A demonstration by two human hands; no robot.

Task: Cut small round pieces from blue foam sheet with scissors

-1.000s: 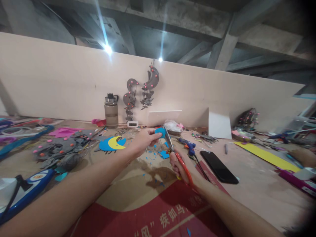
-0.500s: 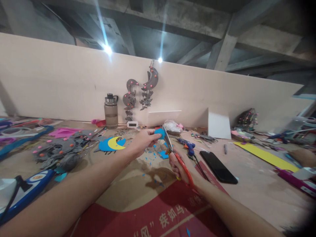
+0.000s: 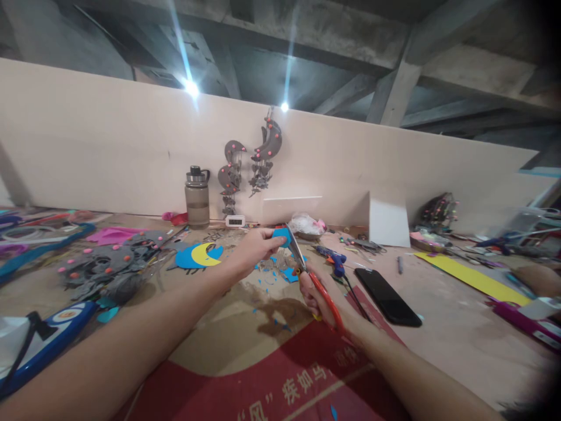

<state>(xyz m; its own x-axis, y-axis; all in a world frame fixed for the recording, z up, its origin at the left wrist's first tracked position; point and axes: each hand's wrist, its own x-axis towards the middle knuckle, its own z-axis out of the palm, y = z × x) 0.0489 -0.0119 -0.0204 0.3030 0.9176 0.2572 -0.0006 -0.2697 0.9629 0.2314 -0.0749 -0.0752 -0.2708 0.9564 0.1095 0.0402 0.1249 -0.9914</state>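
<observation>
The left hand (image 3: pixel 256 248) pinches a small blue foam piece (image 3: pixel 281 236) between thumb and fingers, held above the middle of the surface (image 3: pixel 438 316). The piece is bright blue, flat and thin, with a rounded edge; part of it is hidden by the fingers. The right hand (image 3: pixel 322 298) is closed around the red handles of scissors (image 3: pixel 307 269), whose metal blades touch the piece's right edge. Blue scraps (image 3: pixel 280 272) lie below.
</observation>
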